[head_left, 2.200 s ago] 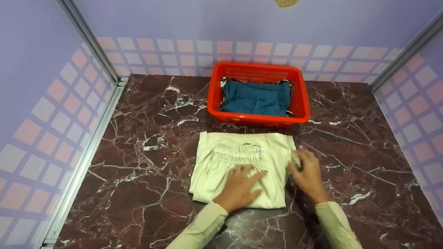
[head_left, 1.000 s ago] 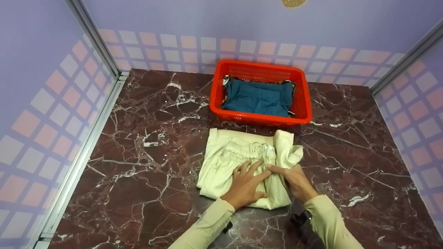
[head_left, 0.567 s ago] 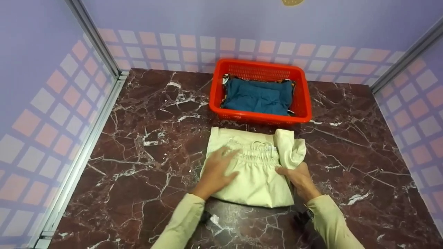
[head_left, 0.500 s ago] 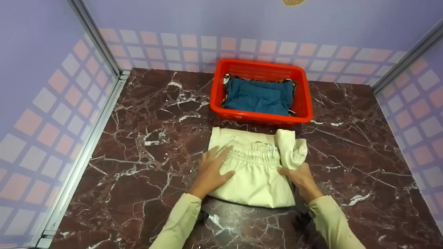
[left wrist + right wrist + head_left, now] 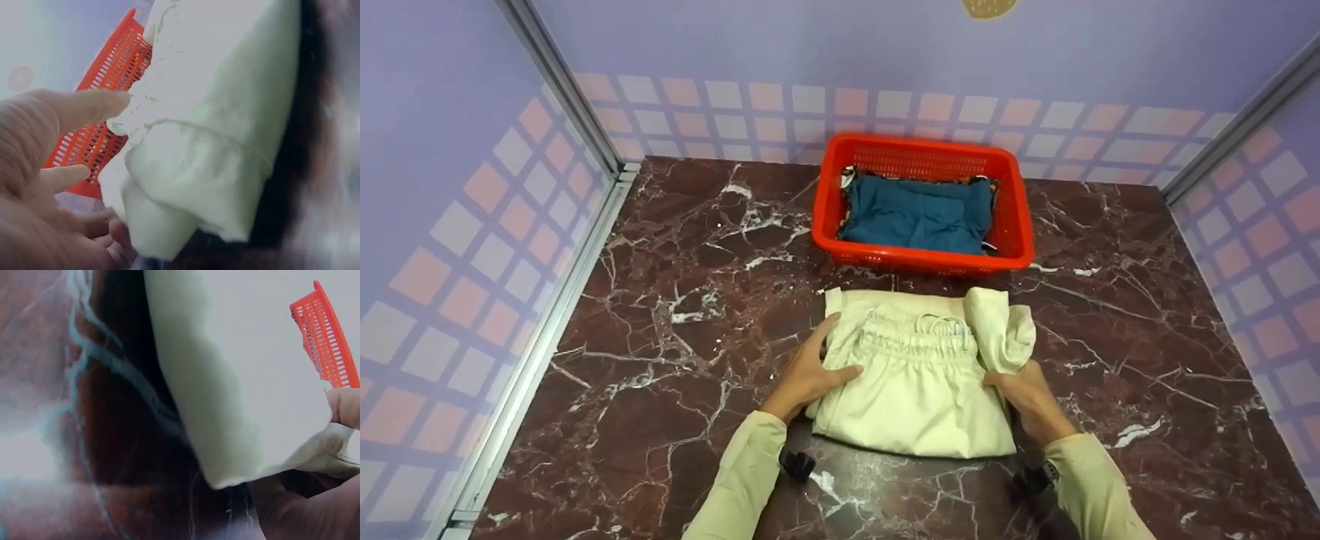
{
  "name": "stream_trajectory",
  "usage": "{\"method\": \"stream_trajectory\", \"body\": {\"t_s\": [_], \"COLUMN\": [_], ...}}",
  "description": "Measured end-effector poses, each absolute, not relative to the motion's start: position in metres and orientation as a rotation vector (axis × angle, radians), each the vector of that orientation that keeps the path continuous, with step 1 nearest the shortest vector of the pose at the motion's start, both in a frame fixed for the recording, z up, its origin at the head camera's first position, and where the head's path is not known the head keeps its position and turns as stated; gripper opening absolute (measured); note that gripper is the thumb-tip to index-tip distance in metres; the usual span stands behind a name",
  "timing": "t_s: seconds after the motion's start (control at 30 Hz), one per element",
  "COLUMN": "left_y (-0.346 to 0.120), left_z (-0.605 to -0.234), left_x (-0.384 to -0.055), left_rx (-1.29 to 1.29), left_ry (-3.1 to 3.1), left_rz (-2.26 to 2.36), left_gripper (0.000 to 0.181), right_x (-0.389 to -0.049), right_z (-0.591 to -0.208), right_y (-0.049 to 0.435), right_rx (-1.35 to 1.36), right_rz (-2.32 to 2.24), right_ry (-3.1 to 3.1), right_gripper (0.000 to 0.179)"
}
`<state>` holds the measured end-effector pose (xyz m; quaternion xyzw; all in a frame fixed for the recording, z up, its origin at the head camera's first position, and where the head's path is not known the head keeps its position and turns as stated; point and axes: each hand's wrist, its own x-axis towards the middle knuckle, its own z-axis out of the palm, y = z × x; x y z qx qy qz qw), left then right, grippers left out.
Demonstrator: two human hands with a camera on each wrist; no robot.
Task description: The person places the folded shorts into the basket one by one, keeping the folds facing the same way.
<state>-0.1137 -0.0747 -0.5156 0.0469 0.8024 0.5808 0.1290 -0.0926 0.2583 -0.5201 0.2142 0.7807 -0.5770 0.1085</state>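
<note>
Pale cream drawstring pants point(image 5: 915, 397) lie folded on the marble surface, gathered waistband and cord loop facing up. A folded leg part point(image 5: 994, 326) bulges up along their right side. My left hand point(image 5: 806, 375) is at their left edge, thumb over the top and fingers along the side; in the left wrist view its fingers are extended beside the cloth point(image 5: 191, 169). With my right hand point(image 5: 1031, 397) I pinch the right edge just below the bulging fold, thumb on top. The right wrist view shows those fingers point(image 5: 343, 405) at the cloth's corner, partly hidden by it.
Behind the pants stands a red plastic basket point(image 5: 922, 259) holding folded teal clothing point(image 5: 919, 214) over a dark patterned cloth. Lilac walls point(image 5: 735, 45) with checkered bands enclose the dark red marble surface point(image 5: 660, 390) at the back and both sides.
The right side of the pants has been folded inward. My left hand has left the middle for the left edge, and the pants have shifted slightly right with my right hand.
</note>
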Motion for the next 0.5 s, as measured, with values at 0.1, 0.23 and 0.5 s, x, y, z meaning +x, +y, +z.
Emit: {"method": "stream_trajectory", "body": {"t_s": [0.1, 0.23, 0.5], "left_y": [-0.070, -0.065, -0.063], "left_z": [-0.521, -0.529, -0.531], "left_x": [-0.115, -0.116, -0.115], "left_rx": [0.195, 0.319, 0.464], "left_ry": [2.249, 2.215, 2.197], "left_rz": [1.789, 1.884, 1.721], "left_gripper": [0.090, 0.086, 0.082], "right_x": [-0.091, -0.090, -0.083], "right_z": [-0.520, -0.518, -0.517], "right_y": [0.260, 0.264, 0.264], "right_rx": [0.565, 0.412, -0.022], "right_rz": [-1.801, -1.979, -1.808], "right_ry": [2.234, 2.151, 2.600], "right_gripper": [0.054, 0.080, 0.130]}}
